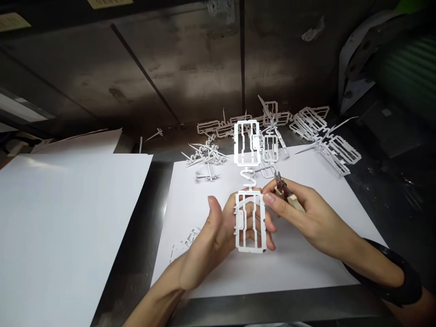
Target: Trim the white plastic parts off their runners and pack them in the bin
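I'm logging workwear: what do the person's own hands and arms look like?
The left hand and right hand are ungloved, and no sleeves show on the forearms. A broad black band circles the right forearm; the left is bare.

Wht sheet [64, 236] partly off L/btm edges

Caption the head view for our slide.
The right hand, holding beige-handled metal cutters, touches joined white plastic rectangular frames, open left hand behind.
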Demonstrator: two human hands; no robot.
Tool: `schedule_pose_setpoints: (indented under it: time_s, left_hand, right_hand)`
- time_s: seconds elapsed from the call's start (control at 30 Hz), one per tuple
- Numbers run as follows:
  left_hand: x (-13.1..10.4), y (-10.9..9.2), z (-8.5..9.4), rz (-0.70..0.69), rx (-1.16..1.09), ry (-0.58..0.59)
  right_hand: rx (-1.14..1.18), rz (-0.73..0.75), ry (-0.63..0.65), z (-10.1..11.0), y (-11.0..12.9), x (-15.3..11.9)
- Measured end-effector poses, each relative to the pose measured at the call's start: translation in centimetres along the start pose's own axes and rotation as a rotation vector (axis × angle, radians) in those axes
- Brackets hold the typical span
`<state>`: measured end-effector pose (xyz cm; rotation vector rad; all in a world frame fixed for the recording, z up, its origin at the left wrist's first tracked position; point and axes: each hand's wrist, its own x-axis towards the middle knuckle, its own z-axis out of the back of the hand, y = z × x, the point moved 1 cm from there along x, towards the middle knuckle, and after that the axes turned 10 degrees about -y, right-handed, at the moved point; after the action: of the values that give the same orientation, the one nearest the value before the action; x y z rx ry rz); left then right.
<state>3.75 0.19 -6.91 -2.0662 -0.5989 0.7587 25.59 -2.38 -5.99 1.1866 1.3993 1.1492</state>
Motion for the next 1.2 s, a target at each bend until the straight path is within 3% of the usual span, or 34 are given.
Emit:
schedule_pose_setpoints:
  time_s: [0.37, 0.7, 0.93, 1.2]
  left_hand:
    - [0.0, 0.0, -0.5, -0.020, -0.053, 0.018]
    - [0.1, -0.1, -0.4, -0.036, -0.033, -0.003]
    - [0.0, -0.9, -1.0, -0.017, 0.170, -0.057]
    - [0.4, -0.7, -1.5, -0.053, 0.206, -0.082]
  right_hand:
    - [0.107, -0.065, 0.038, 0.1, 0.0, 0.0]
    - [-0.023, -0.034, -0.024, 0.2, -0.1, 0.1]
    - [-0.066, 0.013, -0.026, 0.3, -0.2, 0.1]
    - [-0.014, -0.006, -0.007, 0.0, -0.4, 0.1]
